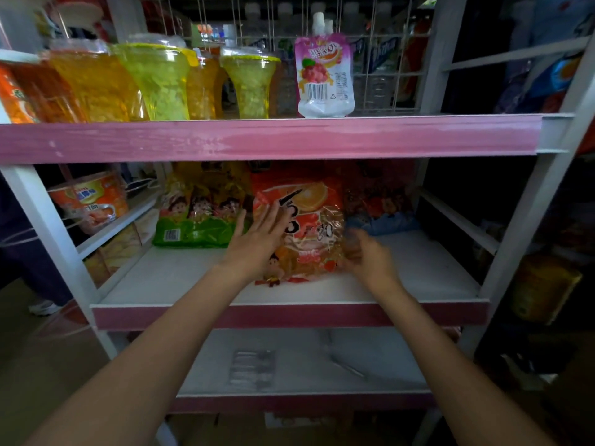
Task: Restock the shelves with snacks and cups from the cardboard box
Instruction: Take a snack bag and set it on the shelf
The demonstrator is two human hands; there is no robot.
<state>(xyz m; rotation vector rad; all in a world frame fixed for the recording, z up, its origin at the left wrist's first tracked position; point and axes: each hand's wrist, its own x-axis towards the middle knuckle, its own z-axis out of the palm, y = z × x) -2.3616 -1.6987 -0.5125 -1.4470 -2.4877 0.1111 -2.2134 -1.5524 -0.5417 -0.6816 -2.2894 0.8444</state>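
White middle shelf [180, 278] carries an orange jelly bag [302, 226]; left hand [257, 239] presses it flat-fingered, right hand [367, 252] pinches its edge

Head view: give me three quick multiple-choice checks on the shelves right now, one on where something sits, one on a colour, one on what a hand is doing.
1. Where does the white-and-pink spout pouch stand?
A. top shelf, right of the cups
B. middle shelf, beside the bags
C. bottom shelf

2. What colour is the lower band of the snack bag left of the orange bag?
A. blue
B. green
C. white

3. How is the left hand placed?
A. curled round a cup
B. hanging idle below the shelf
C. fingers straight, against the orange bag

Answers:
1 A: the spout pouch stands on the top shelf, right of the yellow-green cups.
2 B: the yellow snack bag has a green bottom band.
3 C: the left hand lies flat-fingered on the orange bag, while the right hand grips its lower right corner.
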